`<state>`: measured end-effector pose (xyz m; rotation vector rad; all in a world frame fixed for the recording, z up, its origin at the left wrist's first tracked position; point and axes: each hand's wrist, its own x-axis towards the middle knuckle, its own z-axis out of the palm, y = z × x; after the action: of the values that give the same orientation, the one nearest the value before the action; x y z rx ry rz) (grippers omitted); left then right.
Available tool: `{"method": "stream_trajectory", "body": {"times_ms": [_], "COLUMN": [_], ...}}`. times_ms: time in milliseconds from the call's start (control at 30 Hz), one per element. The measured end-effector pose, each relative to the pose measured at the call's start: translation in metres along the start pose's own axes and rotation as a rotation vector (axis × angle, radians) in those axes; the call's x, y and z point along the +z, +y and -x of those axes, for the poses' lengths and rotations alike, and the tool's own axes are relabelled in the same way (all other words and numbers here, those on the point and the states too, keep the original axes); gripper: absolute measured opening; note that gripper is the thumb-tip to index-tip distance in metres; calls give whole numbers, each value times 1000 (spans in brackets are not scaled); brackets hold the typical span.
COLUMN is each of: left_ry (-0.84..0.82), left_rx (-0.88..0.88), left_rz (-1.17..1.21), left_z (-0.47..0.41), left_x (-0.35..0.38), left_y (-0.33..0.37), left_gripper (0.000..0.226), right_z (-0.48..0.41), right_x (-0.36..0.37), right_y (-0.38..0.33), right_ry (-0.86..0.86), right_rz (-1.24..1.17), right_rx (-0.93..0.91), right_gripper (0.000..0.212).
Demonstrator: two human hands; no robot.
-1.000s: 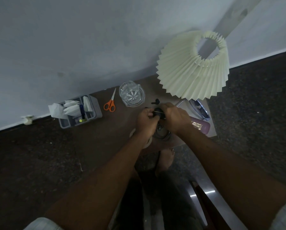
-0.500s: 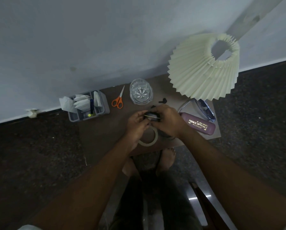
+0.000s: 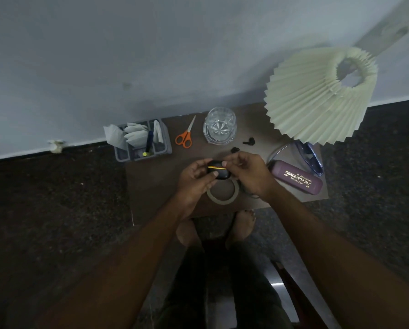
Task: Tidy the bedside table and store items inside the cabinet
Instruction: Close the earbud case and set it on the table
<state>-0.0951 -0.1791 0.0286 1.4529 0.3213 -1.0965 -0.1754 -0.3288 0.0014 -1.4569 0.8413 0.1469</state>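
Head view, black earbud case (image 3: 219,172) between both hands, left hand (image 3: 195,179) gripping it, right hand (image 3: 248,174) pinching its top edge, above tape ring (image 3: 222,193) on bedside table (image 3: 151,186).

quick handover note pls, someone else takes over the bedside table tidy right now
Left hand: holds the black earbud case above the table.
Right hand: fingertips at the case's yellow seam, seemingly working the lid.
On the table: two loose earbuds beyond the hands, tape ring under them, scissors, glass, grey organiser, purple glasses case, blue glasses, lamp.
Done: nothing visibly stored.
Left: probably put the earbuds in the case, then move the items into the cabinet, which is out of view.
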Motion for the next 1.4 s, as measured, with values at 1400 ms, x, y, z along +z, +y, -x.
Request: {"method": "stream_trajectory", "body": {"times_ms": [1400], "left_ry": [23], "left_rx": [43], "left_rz": [-258], "left_z": [-13], "left_x": [-13], "left_y": [-24], "left_gripper": [63], "right_z": [-46], "right_x": [1], "right_y": [-4], "right_ry": [199], "right_rz": [908], "right_rx": [-90], "right_gripper": [22]}}
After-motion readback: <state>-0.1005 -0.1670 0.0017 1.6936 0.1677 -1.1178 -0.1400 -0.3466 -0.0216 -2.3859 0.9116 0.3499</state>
